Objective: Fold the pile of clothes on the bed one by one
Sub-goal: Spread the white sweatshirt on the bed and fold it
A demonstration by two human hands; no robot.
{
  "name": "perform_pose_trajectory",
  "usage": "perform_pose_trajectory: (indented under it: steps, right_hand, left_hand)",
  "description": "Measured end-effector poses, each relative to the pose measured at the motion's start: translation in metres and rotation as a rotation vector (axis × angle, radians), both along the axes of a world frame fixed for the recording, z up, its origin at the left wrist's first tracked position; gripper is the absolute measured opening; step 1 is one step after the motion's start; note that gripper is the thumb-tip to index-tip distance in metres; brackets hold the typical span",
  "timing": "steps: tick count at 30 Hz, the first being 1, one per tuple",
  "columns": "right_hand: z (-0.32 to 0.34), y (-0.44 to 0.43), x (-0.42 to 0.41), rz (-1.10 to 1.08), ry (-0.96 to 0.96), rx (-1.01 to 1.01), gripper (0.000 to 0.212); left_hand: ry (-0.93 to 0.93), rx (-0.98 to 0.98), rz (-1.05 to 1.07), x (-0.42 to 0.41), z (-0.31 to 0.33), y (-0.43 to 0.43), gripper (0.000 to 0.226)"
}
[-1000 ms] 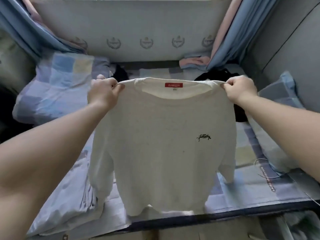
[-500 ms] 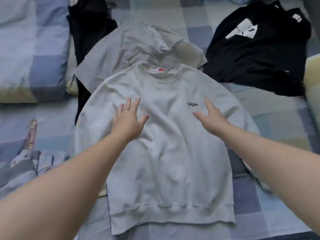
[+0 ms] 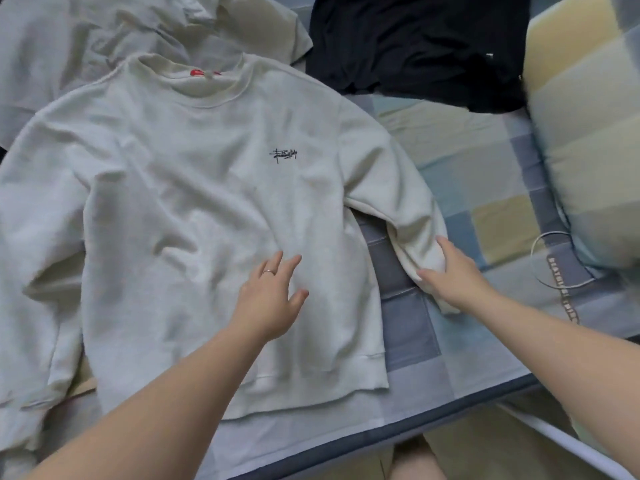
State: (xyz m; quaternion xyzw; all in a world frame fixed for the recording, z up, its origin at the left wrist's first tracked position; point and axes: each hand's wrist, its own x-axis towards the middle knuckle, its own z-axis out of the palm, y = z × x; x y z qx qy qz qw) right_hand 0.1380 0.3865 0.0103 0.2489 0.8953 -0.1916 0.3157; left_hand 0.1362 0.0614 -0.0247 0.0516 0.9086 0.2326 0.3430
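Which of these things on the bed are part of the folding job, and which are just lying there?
Part of the job:
cream sweatshirt, spread flat; left hand rests on it, right hand grips its sleeve
grey garment and black garment, not yet folded

Just lying about:
checked pillow
white cable

Top edge cuts off black garment [image 3: 415,39] & grey top [image 3: 69,39]; sweatshirt [image 3: 194,202] logo txt too small to read.
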Motion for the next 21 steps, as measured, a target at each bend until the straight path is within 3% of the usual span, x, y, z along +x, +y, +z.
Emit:
perform_pose_trajectory:
  steps: [5, 10, 14, 17, 21]
  right_hand:
    - [-0.052, 0.060, -0.032, -0.183, 0.020, -0.084, 0.089]
    - [-0.091, 0.092, -0.055, -0.181, -0.024, -0.271, 0.032]
    - [-0.094, 0.119, -0.058, -0.297, -0.015, -0.460, 0.005]
    - [-0.085, 0.161, -0.070, -0.342, 0.159, -0.416, 0.009]
    - [-0.070, 0.233, -0.101, -0.324, 0.473, -0.162, 0.028]
  left_hand:
    - [0.076, -0.005, -0.020, -0.018, -0.034, 0.087, 0.062]
    - [0.146, -0.090, 0.038, -0.043, -0.066, 0.162, 0.071]
    - [0.263, -0.233, 0.122, -0.047, -0.071, 0.196, 0.086]
    - [0.372, -0.257, 0.091, -0.062, -0.066, 0.220, 0.097]
    - [0.368, -0.203, -0.077, -0.100, -0.065, 0.262, 0.081]
